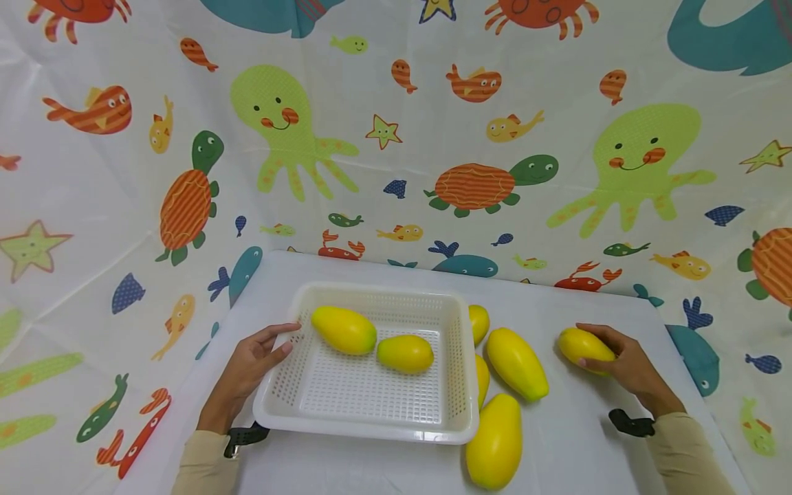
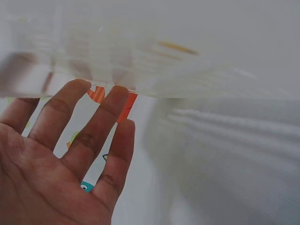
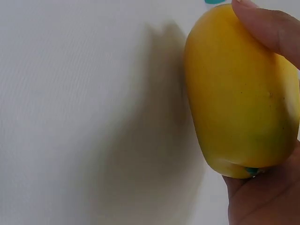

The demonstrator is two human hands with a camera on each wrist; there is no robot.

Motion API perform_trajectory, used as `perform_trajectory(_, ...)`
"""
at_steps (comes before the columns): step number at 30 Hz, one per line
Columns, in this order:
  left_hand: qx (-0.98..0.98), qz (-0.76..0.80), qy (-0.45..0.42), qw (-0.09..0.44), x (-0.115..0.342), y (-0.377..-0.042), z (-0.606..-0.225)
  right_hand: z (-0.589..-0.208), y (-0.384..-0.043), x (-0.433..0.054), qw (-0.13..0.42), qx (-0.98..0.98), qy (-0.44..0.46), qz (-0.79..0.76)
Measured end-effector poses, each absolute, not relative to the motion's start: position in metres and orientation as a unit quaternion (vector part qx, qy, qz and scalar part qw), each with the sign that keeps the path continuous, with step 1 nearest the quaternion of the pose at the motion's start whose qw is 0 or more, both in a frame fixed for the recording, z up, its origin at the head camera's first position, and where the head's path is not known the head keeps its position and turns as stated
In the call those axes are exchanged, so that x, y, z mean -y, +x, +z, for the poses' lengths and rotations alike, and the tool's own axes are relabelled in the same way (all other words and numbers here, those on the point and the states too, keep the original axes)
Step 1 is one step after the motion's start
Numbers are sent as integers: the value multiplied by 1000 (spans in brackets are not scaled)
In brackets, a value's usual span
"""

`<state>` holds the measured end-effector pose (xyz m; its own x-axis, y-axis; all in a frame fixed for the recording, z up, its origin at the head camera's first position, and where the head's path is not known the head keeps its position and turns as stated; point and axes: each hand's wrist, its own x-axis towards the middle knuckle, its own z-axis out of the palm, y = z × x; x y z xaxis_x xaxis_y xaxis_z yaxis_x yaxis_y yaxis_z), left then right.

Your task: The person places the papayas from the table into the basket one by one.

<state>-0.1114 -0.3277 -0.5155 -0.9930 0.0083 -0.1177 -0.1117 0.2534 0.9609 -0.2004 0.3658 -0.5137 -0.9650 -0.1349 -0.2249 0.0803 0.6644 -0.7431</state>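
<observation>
At the right of the head view my right hand (image 1: 631,368) grips a yellow mango (image 1: 584,349), the thumb on its near side and fingers on its far side. In the right wrist view that mango (image 3: 241,93) shows a small green spot at its lower end. My left hand (image 1: 247,364) is at the left side of a white perforated plastic basket (image 1: 365,434). Its fingers, loosely bent and spread, reach the basket wall (image 2: 117,51) in the left wrist view. Two mangoes lie inside the basket, one at the back left (image 1: 343,330), one near the middle (image 1: 405,354).
Beside the basket's right wall lie several more mangoes, including one tilted (image 1: 517,364) and one nearer the front (image 1: 493,443). Two others are partly hidden behind the rim. A white cloth covers the table (image 1: 569,440). A curtain (image 1: 371,89) printed with sea animals hangs behind.
</observation>
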Motion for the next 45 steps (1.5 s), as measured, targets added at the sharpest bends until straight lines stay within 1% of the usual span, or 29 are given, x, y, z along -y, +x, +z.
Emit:
perform_trajectory(11, -792, 607, -31, 46, 328, -110, -514, -491, -200, -344, 98, -918, -62, -379)
perform_trajectory(23, -788, 613, -31, 46, 328, -111, -516, -461, -202, -307, 73, -899, -138, -409)
perform_trajectory(34, -788, 613, -29, 45, 328, -111, -517, -441, -209, -276, 80, -885, -173, -426)
perform_trajectory(45, -787, 614, -29, 45, 329, -111, -518, -422, -214, -251, 76, -870, -213, -438)
